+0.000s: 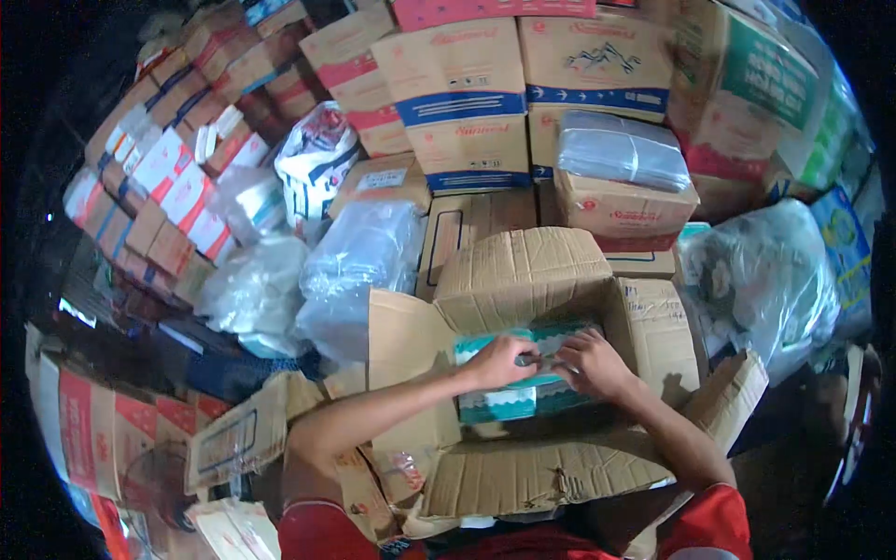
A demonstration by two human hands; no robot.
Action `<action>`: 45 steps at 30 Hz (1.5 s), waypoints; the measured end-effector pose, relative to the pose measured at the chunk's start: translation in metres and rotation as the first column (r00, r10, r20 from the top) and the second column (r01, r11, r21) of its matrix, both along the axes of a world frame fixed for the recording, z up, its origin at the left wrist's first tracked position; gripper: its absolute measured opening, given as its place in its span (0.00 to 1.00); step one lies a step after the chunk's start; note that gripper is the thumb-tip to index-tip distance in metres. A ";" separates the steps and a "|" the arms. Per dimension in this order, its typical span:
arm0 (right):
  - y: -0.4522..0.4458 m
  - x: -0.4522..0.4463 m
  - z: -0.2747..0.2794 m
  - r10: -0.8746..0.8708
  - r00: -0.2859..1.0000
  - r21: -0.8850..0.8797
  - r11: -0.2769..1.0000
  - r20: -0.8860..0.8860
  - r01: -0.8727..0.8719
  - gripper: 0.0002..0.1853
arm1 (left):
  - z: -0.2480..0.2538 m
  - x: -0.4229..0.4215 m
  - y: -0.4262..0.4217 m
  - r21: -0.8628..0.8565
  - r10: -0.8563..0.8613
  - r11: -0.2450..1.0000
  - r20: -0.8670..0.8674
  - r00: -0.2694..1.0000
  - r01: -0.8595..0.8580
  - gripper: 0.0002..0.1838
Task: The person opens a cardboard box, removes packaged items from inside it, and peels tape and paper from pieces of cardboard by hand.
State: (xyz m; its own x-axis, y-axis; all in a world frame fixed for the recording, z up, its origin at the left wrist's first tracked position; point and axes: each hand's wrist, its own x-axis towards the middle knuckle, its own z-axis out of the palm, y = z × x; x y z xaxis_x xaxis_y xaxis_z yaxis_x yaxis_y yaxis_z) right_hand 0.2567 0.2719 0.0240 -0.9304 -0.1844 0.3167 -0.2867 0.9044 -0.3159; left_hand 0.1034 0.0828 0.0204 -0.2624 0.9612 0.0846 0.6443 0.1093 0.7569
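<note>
An open cardboard box [523, 271] stands in front of me with its flaps spread outward. Inside it lie teal and white packages [499, 403]. Over them, my left hand [502, 362] and my right hand [592, 364] are close together near the middle of the box. The fingers of both are closed around a small greyish thing between them, too small to make out. Whether it is part of a package, I cannot tell.
Stacked cartons [457, 84] rise behind the box. Clear plastic bundles [362, 252] lie to the left, and another [623, 149] rests on a carton. A large plastic bag [765, 280] is at the right. More cartons [103, 434] stand at the lower left.
</note>
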 end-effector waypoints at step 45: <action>-0.002 -0.003 0.008 -0.009 0.993 -0.072 0.997 -0.116 0.000 0.09 | 0.025 0.004 -0.001 0.044 -0.008 0.999 -0.318 0.948 0.023 0.04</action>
State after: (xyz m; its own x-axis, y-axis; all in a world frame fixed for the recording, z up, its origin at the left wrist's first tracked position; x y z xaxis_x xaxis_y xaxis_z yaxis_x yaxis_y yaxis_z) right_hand 0.2534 0.2700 0.0315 -0.8873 -0.1529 0.4351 -0.3211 0.8820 -0.3449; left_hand 0.1077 0.0819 0.0458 -0.2000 0.9580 0.2055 0.8535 0.0673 0.5168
